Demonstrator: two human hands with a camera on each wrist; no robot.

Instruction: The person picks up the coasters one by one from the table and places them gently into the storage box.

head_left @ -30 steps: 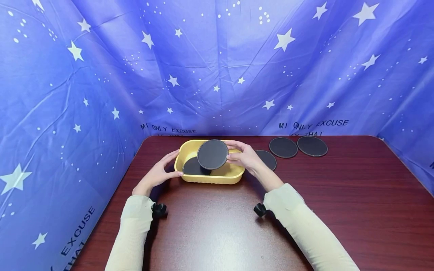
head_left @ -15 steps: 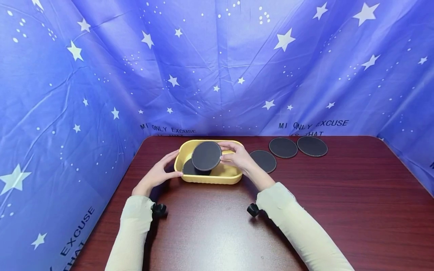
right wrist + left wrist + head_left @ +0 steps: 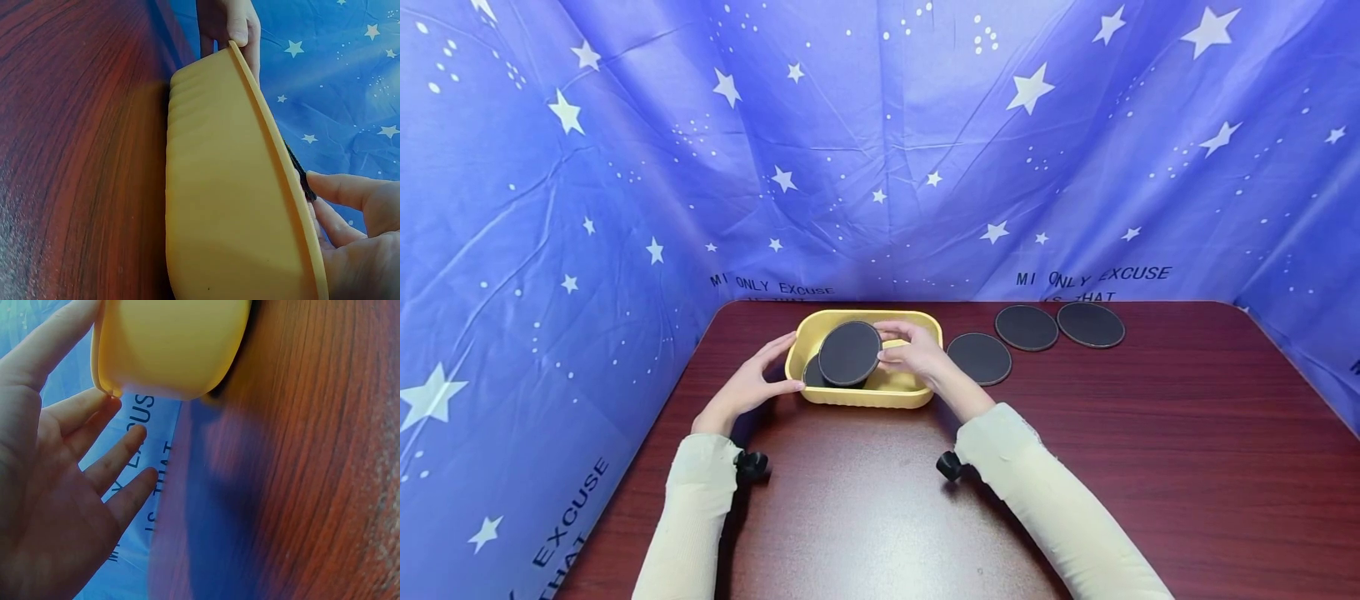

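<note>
A yellow plastic bin (image 3: 868, 400) stands on the table. My left hand (image 3: 747, 383) spans its left end, thumb on the near rim and fingers at the far side. In the left wrist view the left hand's fingers (image 3: 128, 503) are spread and nearly straight, fingertips at the rim. Above the bin's opening my right hand (image 3: 917, 354) pinches a round black coaster (image 3: 850, 353) by its right edge, tilted. The right wrist view shows that coaster edge-on, largely hidden behind the bin wall. A second black coaster (image 3: 812, 374) lies inside the bin, mostly covered by the held one.
Right of the bin lie three more round coasters: a near one (image 3: 980, 359), a middle one (image 3: 1027, 327) and a far-right one (image 3: 1092, 324). The dark red wooden table (image 3: 865, 500) meets a blue star-printed curtain (image 3: 880, 150) at its back and left edges.
My right hand has carried the coaster left and down, lower into the bin's opening. More of the nearest loose coaster shows. The left hand and the bin have stayed put.
</note>
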